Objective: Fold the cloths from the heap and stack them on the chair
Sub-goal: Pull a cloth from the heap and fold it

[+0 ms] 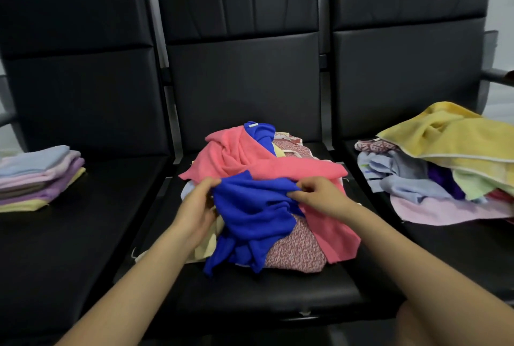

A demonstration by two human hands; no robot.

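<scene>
You are only partway through this job. On the left chair (83,234) sits a neat stack of folded cloths (39,179), pastel blues, lilacs and a yellow at the bottom, so a handful are done. Far more is left: the heap on the middle chair (267,201) is a tangle of colours, and a second loose pile (445,167), topped by a yellow towel (456,137), sprawls over the right chair (459,248). Right now you have the blue cloth (253,215) in both hands at the front of the middle heap. Your left hand (196,206) grips its upper left edge, fingers curled round the fabric, and your right hand (319,195) pinches the upper right edge between thumb and fingertips. The cloth is not free, though: a pink cloth (278,162) drapes over the heap just behind your hands, and the blue one hangs bunched and crumpled over a patterned piece (294,254) (another bit of blue shows at the back of the heap, and I cannot tell whether it is the same cloth). By my reckoning you are at the pick-up stage for this one, with the folding itself not yet begun.
</scene>
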